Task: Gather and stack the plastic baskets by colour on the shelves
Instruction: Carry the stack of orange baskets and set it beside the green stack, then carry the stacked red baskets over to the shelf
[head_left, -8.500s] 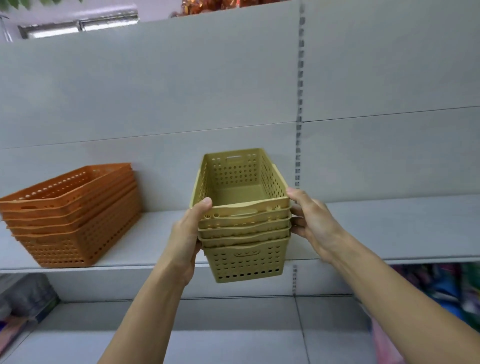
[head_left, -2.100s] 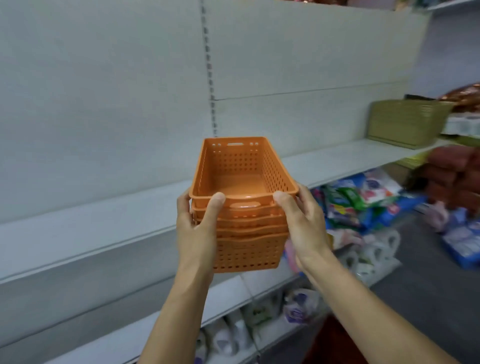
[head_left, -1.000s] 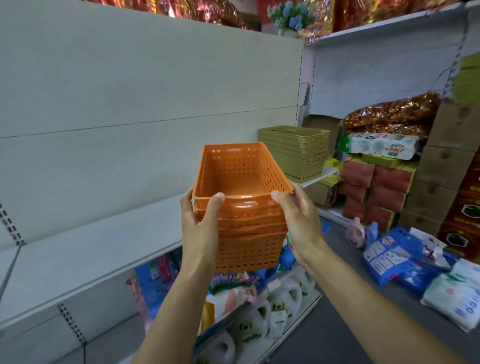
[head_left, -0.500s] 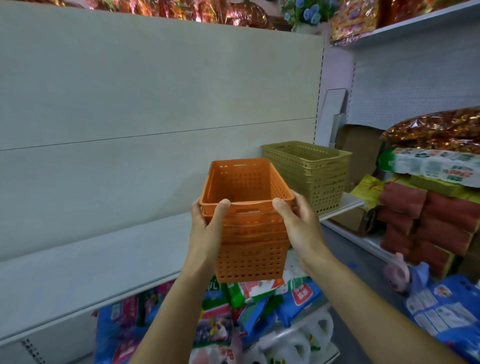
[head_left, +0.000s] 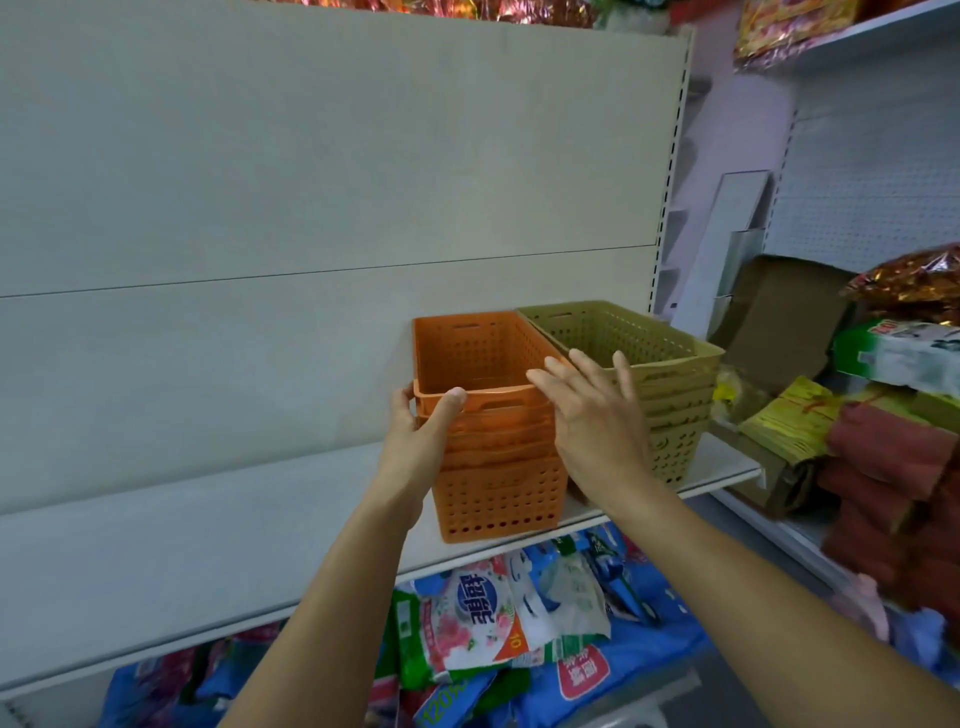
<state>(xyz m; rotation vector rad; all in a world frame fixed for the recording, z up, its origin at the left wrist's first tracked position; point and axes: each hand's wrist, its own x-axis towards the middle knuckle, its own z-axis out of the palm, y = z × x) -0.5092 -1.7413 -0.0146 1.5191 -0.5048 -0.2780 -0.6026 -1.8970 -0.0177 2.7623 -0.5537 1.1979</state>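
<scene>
The white shelf (head_left: 208, 525) lies bare leftward; the orange basket stack (head_left: 493, 431) sits at its front edge beside the olive stack (head_left: 654, 384). Left hand (head_left: 421, 441) pinches its rim; right hand (head_left: 597, 421) spread.

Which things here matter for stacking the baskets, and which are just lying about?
Part of the job:
orange basket stack, left hand gripping its rim
olive basket stack beside it
shelf
right hand, open

Just there:
detergent bags below
cardboard box
</scene>
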